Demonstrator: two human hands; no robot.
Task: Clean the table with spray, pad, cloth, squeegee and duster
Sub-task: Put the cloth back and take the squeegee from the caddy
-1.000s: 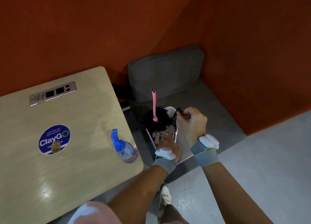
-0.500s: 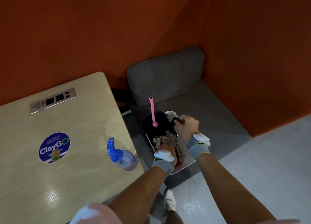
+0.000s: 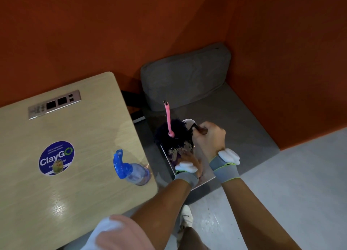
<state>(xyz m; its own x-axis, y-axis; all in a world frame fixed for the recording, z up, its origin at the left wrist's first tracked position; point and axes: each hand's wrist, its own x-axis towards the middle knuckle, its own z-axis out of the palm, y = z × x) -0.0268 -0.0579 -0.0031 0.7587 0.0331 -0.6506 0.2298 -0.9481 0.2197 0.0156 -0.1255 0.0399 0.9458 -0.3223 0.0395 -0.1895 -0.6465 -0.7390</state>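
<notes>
Just off the rounded corner of the pale wood-grain tabletop [image 3: 84, 193], a shallow glossy tray [image 3: 206, 180] sits on the grey fabric bench seat [image 3: 244, 129]. It holds the duster [image 3: 172, 135], a fluffy black head with a slim pink handle standing upright. The right hand [image 3: 211, 139] has its fingers clenched round a dark handle [image 3: 196, 127] at the tray's far rim; the rest of that tool is hidden. The left hand [image 3: 189, 159] reaches into the tray, its fingers buried among the contents, so I cannot tell its grip. The translucent spray bottle [image 3: 135, 171], with a blue trigger, sits near the tabletop's right edge.
</notes>
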